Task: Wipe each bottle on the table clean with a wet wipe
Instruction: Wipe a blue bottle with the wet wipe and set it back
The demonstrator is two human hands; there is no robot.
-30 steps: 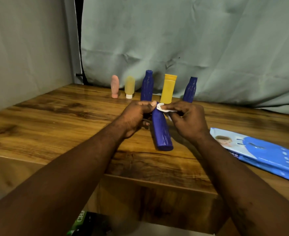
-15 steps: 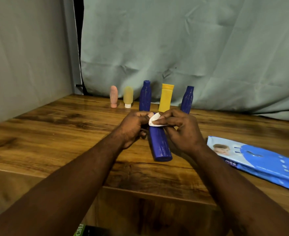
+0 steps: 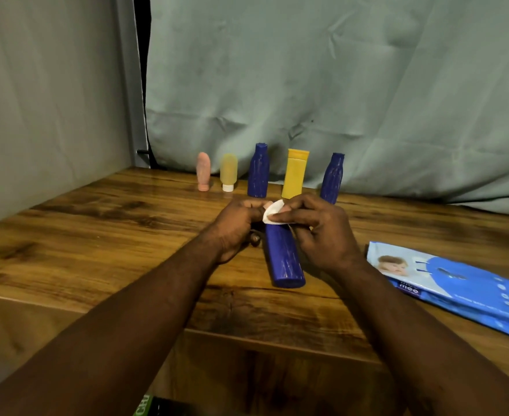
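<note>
The left hand [image 3: 236, 228] grips the far end of a blue bottle [image 3: 284, 259] held over the desk [image 3: 97, 235]. The right hand [image 3: 322, 232] pinches a white wipe [image 3: 272, 212] against that end.

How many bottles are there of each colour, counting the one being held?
Dark blue bottles: 3, two standing at the back and one held under the wet wipe by the left hand and right hand
Yellow bottles: 2
Pink bottle: 1
Total: 6
</note>
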